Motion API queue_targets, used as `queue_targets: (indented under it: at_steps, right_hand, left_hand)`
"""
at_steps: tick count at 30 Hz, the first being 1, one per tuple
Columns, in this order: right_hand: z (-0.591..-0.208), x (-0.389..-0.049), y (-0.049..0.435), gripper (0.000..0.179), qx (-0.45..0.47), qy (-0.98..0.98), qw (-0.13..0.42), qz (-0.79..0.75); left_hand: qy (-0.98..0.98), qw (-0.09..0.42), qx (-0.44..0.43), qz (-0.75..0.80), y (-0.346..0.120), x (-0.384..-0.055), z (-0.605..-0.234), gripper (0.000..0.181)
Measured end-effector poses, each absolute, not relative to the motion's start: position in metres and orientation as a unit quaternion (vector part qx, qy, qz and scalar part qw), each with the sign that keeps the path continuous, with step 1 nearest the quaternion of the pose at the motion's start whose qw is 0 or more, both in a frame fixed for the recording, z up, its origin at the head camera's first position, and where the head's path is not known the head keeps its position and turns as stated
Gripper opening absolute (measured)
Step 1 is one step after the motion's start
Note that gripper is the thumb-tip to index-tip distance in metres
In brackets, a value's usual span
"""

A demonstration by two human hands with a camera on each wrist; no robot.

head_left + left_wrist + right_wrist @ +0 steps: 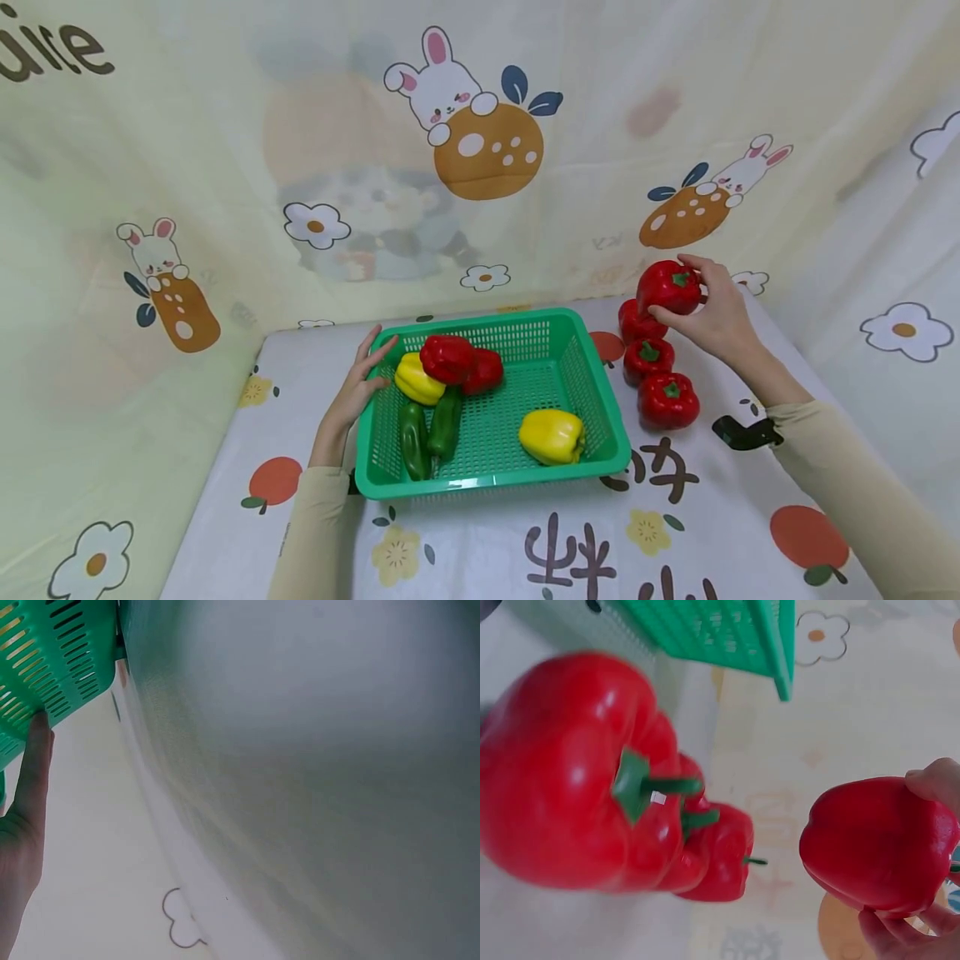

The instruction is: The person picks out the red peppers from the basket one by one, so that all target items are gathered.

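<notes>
My right hand [716, 312] grips a red bell pepper [666, 290], thumb on one side and fingers on the other, above a row of red peppers. In the right wrist view the held red bell pepper [874, 844] hangs clear of the others. Three red bell peppers [669, 402] stand on the table right of the green basket [491, 482]. At the basket's left side is my left hand [352, 392], its fairly straight fingers touching the rim and wall. Inside the basket lie red peppers [448, 358], yellow bell peppers [553, 436] and green peppers [446, 423].
A patterned cloth [465, 550] covers the table. Pale printed curtains [360, 100] stand behind and at both sides, close beyond the red peppers. The basket's raised walls surround its contents.
</notes>
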State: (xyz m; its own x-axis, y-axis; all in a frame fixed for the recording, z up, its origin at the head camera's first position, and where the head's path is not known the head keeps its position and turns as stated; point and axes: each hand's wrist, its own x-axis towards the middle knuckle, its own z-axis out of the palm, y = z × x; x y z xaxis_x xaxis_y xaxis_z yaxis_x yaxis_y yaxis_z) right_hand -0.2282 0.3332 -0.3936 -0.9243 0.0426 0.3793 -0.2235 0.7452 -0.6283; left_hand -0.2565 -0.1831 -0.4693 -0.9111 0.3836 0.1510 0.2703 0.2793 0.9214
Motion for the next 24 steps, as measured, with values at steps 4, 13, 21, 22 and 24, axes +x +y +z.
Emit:
queue_targets:
  at_steps: [4, 13, 21, 22, 24]
  right_hand:
    - [-0.397, -0.231, 0.344, 0.086, 0.040, -0.917, 0.187, 0.351]
    - [-0.409, -0.238, 0.369, 0.089, 0.021, -0.923, 0.169, 0.345]
    - [-0.422, -0.244, 0.387, 0.092, 0.007, -0.931, 0.159, 0.330]
    - [-0.424, -0.245, 0.389, 0.092, 0.007, -0.932, 0.155, 0.328]
    - [-0.429, -0.246, 0.393, 0.092, 0.003, -0.934, 0.148, 0.324]
  left_hand:
    - [0.798, 0.050, 0.205, 0.564, -0.183, -0.256, -0.470, 0.067]
    - [0.799, 0.055, 0.199, 0.565, -0.184, -0.256, -0.470, 0.067]
    - [0.794, 0.048, 0.206, 0.570, -0.184, -0.257, -0.469, 0.066]
    - [0.795, 0.048, 0.206, 0.569, -0.184, -0.257, -0.469, 0.066]
    - [0.795, 0.048, 0.206, 0.569, -0.184, -0.257, -0.469, 0.066]
